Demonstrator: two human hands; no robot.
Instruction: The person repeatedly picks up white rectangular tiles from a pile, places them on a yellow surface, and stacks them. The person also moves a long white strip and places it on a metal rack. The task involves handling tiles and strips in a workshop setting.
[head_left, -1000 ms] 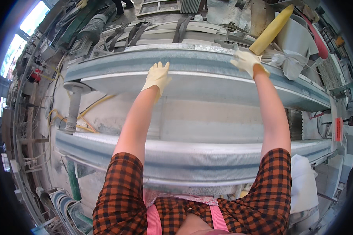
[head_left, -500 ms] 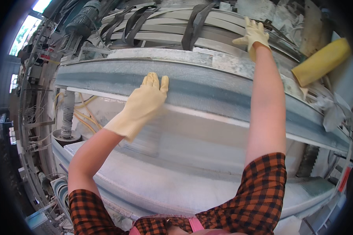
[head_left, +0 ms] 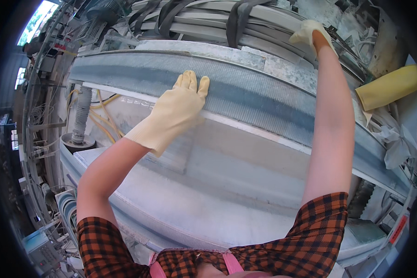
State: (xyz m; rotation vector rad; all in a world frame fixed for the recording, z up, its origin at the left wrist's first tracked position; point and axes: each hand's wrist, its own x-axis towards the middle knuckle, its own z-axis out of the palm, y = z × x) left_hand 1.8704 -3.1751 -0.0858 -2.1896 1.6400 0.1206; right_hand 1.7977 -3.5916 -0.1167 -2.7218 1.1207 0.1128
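Observation:
My left hand [head_left: 178, 104], in a cream rubber glove, lies over the front edge of a long ribbed grey-blue belt [head_left: 264, 104]. Its fingers stretch out across the belt's surface, and nothing shows in them. Far off to the right, my right hand [head_left: 312, 34] reaches past the belt in a matching glove. It is over the right end of a stack of long pale strips [head_left: 197, 33]. The fingers of that hand are bent away and mostly hidden. Whether they hold a strip is not visible.
Dark straps [head_left: 236, 25] loop around the strips. A yellow tube-like piece [head_left: 389, 88] and a crumpled white plastic bag [head_left: 397, 148] are at the right. A ribbed hose [head_left: 82, 116] stands at the left beside yellow cables [head_left: 102, 121]. Below the belt lies a pale dusty trough [head_left: 208, 199].
My right hand has shifted right; its fingers, spread before, now bend out of sight. My left hand has slid slightly up and right on the belt. The view has tilted a little.

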